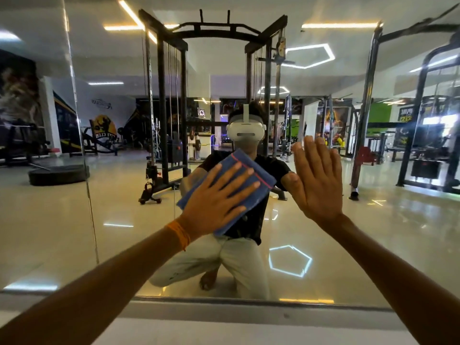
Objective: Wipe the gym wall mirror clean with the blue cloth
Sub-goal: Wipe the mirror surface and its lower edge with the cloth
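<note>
The wall mirror (348, 232) fills the view and reflects the gym behind me. My left hand (219, 195), with an orange band on its wrist, presses a folded blue cloth (258, 175) with a thin red stripe flat against the glass at the centre, fingers spread and straight. To its right, my right hand (318, 180) lies flat on the mirror with straight fingers pointing up and holds nothing. Most of the cloth is covered by my left hand.
A vertical seam between mirror panels (84, 170) runs down the left side. The mirror's lower frame (249, 301) sits above a pale ledge (249, 317). The reflection shows a crouching person, a black cable rack and other gym machines.
</note>
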Available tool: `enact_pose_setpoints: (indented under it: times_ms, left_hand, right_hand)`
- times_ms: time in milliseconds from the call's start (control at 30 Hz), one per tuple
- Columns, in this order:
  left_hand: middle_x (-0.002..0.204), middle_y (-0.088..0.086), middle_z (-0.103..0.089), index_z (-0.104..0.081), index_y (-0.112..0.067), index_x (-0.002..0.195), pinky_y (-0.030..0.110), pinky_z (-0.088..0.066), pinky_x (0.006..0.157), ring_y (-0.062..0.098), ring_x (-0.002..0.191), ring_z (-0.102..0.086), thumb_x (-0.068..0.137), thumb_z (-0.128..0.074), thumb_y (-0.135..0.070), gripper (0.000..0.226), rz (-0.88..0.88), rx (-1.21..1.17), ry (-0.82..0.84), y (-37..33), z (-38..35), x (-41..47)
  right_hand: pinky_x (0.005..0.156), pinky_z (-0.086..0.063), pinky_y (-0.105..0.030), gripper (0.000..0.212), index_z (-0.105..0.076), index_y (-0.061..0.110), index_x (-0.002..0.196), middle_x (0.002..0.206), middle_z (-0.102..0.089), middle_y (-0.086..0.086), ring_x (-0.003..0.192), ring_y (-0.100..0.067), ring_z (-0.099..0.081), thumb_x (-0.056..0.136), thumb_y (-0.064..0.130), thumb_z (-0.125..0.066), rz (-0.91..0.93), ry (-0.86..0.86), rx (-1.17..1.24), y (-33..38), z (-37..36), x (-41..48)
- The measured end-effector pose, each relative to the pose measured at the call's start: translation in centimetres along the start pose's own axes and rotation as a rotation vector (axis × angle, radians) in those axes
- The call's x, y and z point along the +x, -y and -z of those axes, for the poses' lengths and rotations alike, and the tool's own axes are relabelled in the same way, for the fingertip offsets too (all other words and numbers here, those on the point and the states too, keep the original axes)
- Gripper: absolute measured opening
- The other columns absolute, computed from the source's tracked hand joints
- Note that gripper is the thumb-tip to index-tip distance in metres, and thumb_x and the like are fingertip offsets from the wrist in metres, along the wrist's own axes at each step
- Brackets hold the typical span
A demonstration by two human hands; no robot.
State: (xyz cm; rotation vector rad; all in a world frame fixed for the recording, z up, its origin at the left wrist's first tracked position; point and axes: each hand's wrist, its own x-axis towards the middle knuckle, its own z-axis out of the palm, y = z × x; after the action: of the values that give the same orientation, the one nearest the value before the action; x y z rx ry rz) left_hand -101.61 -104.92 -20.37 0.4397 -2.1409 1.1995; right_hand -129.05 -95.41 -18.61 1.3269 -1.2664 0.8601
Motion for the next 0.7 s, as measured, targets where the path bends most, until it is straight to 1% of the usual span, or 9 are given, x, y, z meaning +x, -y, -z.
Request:
enact_pose_setpoints:
  times_ms: [67, 200, 267, 333, 433, 467, 533, 633, 700]
  left_hand:
    - [0.172, 0.009, -0.014, -0.022, -0.021, 0.165, 0.057, -0.008, 0.128, 0.032, 0.160, -0.008, 0.111, -0.022, -0.051, 0.062, -0.019, 0.009, -0.012, 1.8, 0.3, 0.3]
    - [0.173, 0.012, -0.011, -0.015, -0.018, 0.166, 0.057, -0.006, 0.128, 0.034, 0.159, -0.007, 0.113, -0.024, -0.047, 0.062, 0.322, 0.016, -0.145, 6.8, 2.8, 4.5]
    - [0.173, 0.012, -0.008, -0.013, -0.017, 0.166, 0.056, -0.006, 0.128, 0.035, 0.160, -0.005, 0.113, -0.020, -0.048, 0.062, 0.403, -0.010, -0.181, 5.5, 2.2, 4.8]
    - [0.173, 0.013, -0.008, -0.015, -0.016, 0.166, 0.055, -0.002, 0.129, 0.034, 0.159, -0.002, 0.112, -0.017, -0.048, 0.062, 0.298, -0.031, -0.158, 0.7, 0.1, 2.9]
    - [0.167, 0.015, -0.028, -0.038, -0.014, 0.159, 0.054, -0.007, 0.126, 0.036, 0.156, -0.016, 0.112, -0.014, -0.048, 0.063, 0.091, -0.053, -0.045, -5.7, -2.1, -1.5]
    - [0.165, 0.015, -0.033, -0.042, -0.014, 0.157, 0.054, -0.011, 0.125, 0.035, 0.154, -0.020, 0.112, -0.013, -0.049, 0.064, 0.059, -0.051, -0.022, -6.2, -2.4, -2.3]
    - [0.168, 0.013, -0.027, -0.036, -0.016, 0.160, 0.054, -0.008, 0.126, 0.033, 0.156, -0.018, 0.111, -0.015, -0.049, 0.062, 0.010, -0.029, -0.045, -4.2, -2.3, -1.9]
    - [0.172, 0.011, -0.012, -0.020, -0.017, 0.165, 0.051, 0.008, 0.128, 0.031, 0.160, -0.004, 0.111, -0.018, -0.047, 0.061, 0.122, -0.013, -0.112, 0.6, 0.2, 1.4]
    - [0.172, 0.012, -0.010, -0.019, -0.013, 0.165, 0.050, 0.010, 0.128, 0.028, 0.159, 0.003, 0.112, -0.017, -0.045, 0.062, 0.244, -0.020, -0.148, 1.6, 1.0, 3.3]
  right_hand:
    - [0.128, -0.015, -0.058, 0.071, -0.023, 0.009, 0.164, 0.172, -0.013, -0.015, 0.160, -0.033, -0.010, 0.104, 0.034, -0.051, 0.016, 0.027, 0.009, -0.3, 0.2, -0.5]
    - [0.127, -0.019, -0.058, 0.071, -0.025, 0.006, 0.163, 0.171, -0.017, -0.017, 0.159, -0.035, -0.014, 0.103, 0.032, -0.052, 0.019, 0.043, 0.003, -0.7, 0.8, -3.4]
    - [0.128, -0.017, -0.057, 0.068, -0.023, 0.006, 0.163, 0.171, -0.017, -0.016, 0.160, -0.034, -0.013, 0.104, 0.031, -0.048, -0.010, 0.039, 0.018, -0.2, 0.7, -4.7]
    - [0.128, -0.015, -0.054, 0.066, -0.021, 0.008, 0.164, 0.172, -0.016, -0.015, 0.160, -0.033, -0.013, 0.106, 0.031, -0.042, -0.017, 0.028, 0.057, -0.2, 0.6, -5.2]
    - [0.128, -0.018, -0.052, 0.063, -0.023, 0.006, 0.162, 0.170, -0.022, -0.016, 0.159, -0.031, -0.017, 0.107, 0.033, -0.036, 0.008, 0.041, 0.062, -1.5, 0.6, -6.5]
    - [0.128, -0.018, -0.052, 0.063, -0.026, 0.005, 0.161, 0.169, -0.024, -0.016, 0.159, -0.031, -0.019, 0.106, 0.034, -0.035, 0.015, 0.043, 0.045, -2.0, 0.7, -7.0]
    - [0.129, -0.016, -0.049, 0.064, -0.028, 0.004, 0.161, 0.169, -0.026, -0.016, 0.158, -0.031, -0.020, 0.105, 0.033, -0.037, 0.024, 0.033, 0.009, -2.7, 0.6, -7.4]
    - [0.130, -0.012, -0.047, 0.066, -0.025, 0.005, 0.162, 0.169, -0.024, -0.016, 0.159, -0.031, -0.019, 0.103, 0.030, -0.043, 0.011, 0.038, -0.007, -2.4, 0.5, -7.3]
    - [0.130, -0.011, -0.046, 0.067, -0.024, 0.006, 0.162, 0.169, -0.024, -0.016, 0.159, -0.031, -0.019, 0.103, 0.030, -0.043, 0.010, 0.034, -0.016, -2.2, 0.5, -7.5]
